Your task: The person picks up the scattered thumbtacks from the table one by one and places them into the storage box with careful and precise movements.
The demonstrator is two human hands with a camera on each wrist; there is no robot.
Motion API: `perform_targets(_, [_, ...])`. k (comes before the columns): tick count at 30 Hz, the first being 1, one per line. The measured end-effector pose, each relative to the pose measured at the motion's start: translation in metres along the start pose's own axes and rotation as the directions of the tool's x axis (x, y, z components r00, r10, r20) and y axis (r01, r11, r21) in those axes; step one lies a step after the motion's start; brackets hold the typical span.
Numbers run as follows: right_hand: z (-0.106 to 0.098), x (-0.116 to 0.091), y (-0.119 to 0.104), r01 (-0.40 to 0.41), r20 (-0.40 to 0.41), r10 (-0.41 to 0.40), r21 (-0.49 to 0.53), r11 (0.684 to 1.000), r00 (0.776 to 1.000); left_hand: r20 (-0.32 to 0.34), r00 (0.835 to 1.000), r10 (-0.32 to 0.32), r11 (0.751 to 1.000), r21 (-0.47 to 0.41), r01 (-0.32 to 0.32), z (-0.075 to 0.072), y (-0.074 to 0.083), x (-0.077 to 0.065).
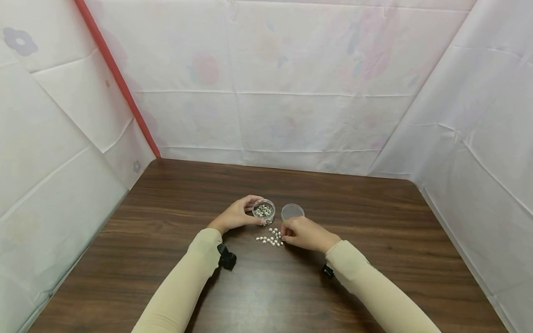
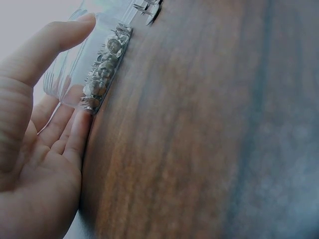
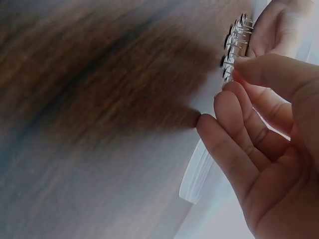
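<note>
White fabric walls round a dark brown wood-grain table

Faint pink and lilac flowers mark the creased fabric; a red strip lines the far left corner. At the table's middle, the left hand curls round a clear round jar. The right hand holds its fingertips close together; whether they pinch anything, I cannot tell. Just beyond lies a clear round lid. Silver metal thumbtacks lie loose nearer than the jar; more cover its bottom.

Jar left of lid, thumbtacks before jar
</note>
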State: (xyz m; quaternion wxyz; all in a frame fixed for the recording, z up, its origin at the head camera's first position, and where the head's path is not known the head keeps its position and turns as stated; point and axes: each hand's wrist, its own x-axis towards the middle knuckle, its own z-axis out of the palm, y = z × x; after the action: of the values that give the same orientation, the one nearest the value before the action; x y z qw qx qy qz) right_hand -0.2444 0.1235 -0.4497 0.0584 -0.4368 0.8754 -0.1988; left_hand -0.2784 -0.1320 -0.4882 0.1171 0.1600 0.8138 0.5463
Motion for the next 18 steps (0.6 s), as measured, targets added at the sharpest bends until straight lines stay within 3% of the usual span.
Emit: perform_targets(18, [0.0017, 0.0005, 0.0009, -0.054, 0.018, 0.054, -0.035, 0.998, 0.998, 0.003, 1.0, 0.003, 1.0, -0.001, -0.003, -0.0005, 0.0027, -0.0002])
